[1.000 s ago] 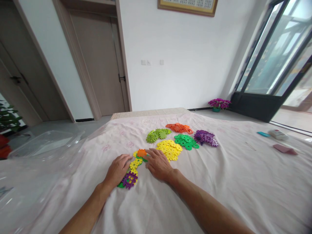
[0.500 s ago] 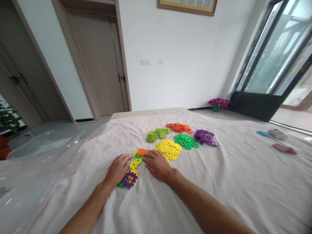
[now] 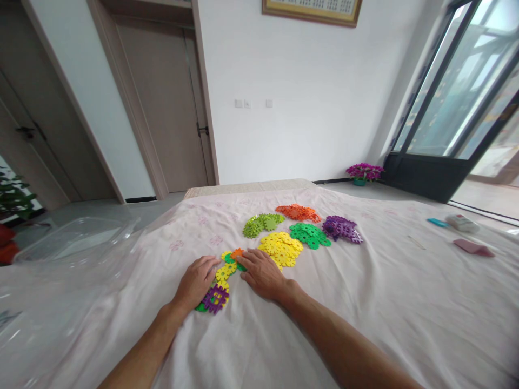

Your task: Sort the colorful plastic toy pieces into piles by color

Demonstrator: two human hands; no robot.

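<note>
A bent row of flower-shaped plastic discs (image 3: pixel 223 273), yellow and green, lies on the cloth between my hands. At its near end a purple square lattice piece (image 3: pixel 216 299) rests over yellow and green ones. My left hand (image 3: pixel 197 280) lies beside the row, fingers stretched forward and holding nothing, its thumb side against the discs. An orange disc (image 3: pixel 236 254) sits at the row's far end, with my right hand (image 3: pixel 261 272) gripping it at the fingertips. Part of that disc and a green one hides under those fingers. Just beyond my right hand is a pile of yellow discs (image 3: pixel 283 247).
Farther back are piles of light green (image 3: pixel 263 223), red-orange (image 3: pixel 298 212), green (image 3: pixel 310 234) and purple pieces (image 3: pixel 341 228). Clear plastic containers (image 3: pixel 73 243) stand at the left. On the right lie a pink folded item (image 3: pixel 473 247), a white pack (image 3: pixel 462 222) and a blue item (image 3: pixel 438 222).
The orange disc has shifted under my right fingertips and shows less of itself; more green shows beside it. Both hands stay in nearly the same place.
</note>
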